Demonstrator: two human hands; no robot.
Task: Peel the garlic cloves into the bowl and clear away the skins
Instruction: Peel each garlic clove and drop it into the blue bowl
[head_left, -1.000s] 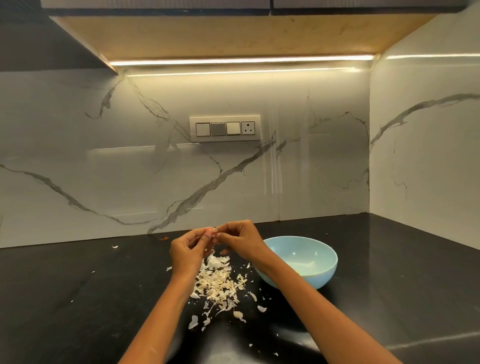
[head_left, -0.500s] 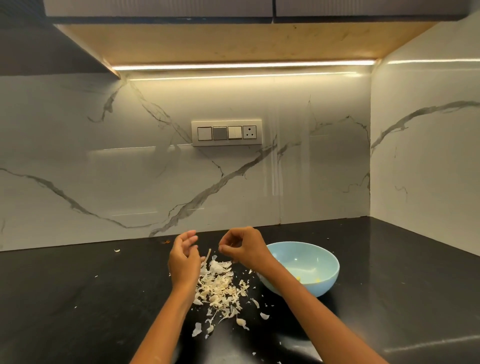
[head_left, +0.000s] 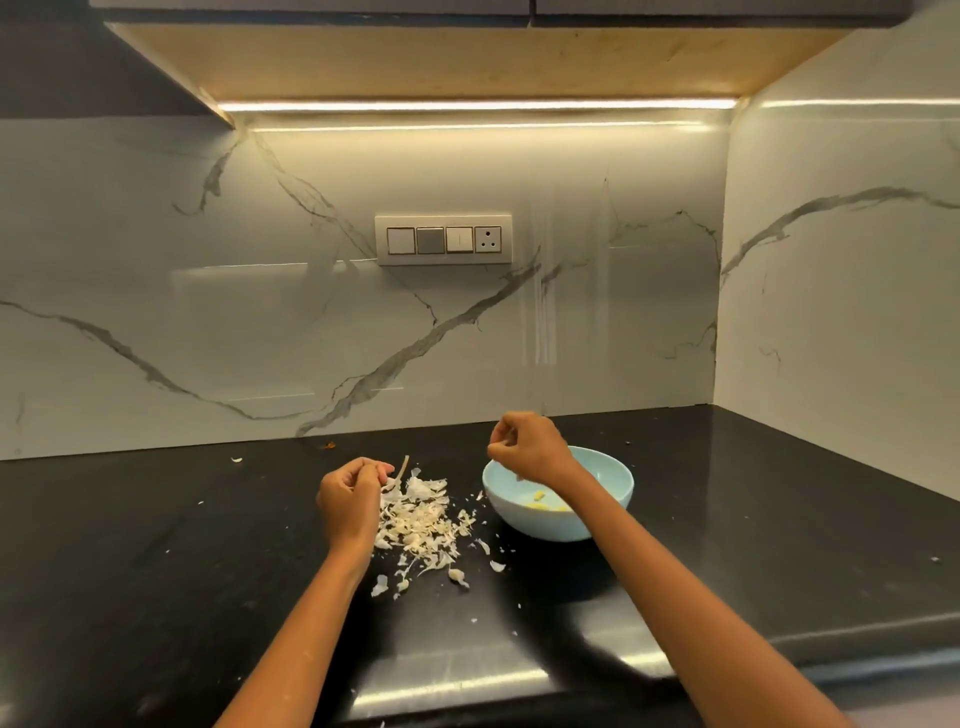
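Blue bowl (head_left: 613, 499) under curled right hand (head_left: 527, 447); left hand (head_left: 348, 493) curled beside skins (head_left: 421, 519)

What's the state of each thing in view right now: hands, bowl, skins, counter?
left hand: fingers curled, at the left edge of the skin pile; contents unclear.
right hand: fingers curled, above the bowl's left rim; cannot tell if it holds a clove.
bowl: upright, a few yellowish pieces inside.
garlic skins: loose pile on the counter, left of the bowl, not cleared.
counter: scattered with stray skin flakes.
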